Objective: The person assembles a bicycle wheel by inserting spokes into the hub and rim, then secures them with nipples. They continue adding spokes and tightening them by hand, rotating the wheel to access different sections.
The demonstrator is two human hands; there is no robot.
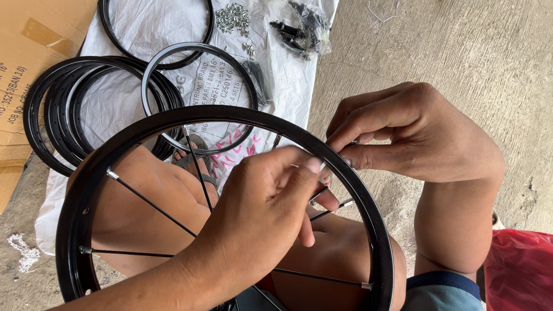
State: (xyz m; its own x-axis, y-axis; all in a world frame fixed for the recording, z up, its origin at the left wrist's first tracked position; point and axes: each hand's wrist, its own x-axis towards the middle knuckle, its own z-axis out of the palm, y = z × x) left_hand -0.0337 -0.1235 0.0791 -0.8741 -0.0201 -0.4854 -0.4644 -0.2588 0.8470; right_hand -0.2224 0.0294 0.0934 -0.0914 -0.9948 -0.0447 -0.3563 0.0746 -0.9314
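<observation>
Nearest, over the person's knees, a black wheel rim [377, 242] stands on edge; the left hand [262, 210] pinches a thin spoke [331, 210] inside it. The right hand [415, 135] pinches closed at the rim's outer edge, its hold too small to tell. Farther left, spare rims [55, 109] lie on a white sack [288, 80].

Bare left hand [259, 213] and right hand [415, 132], no gloves (a blue-grey sleeve hem with a dark band shows).
</observation>
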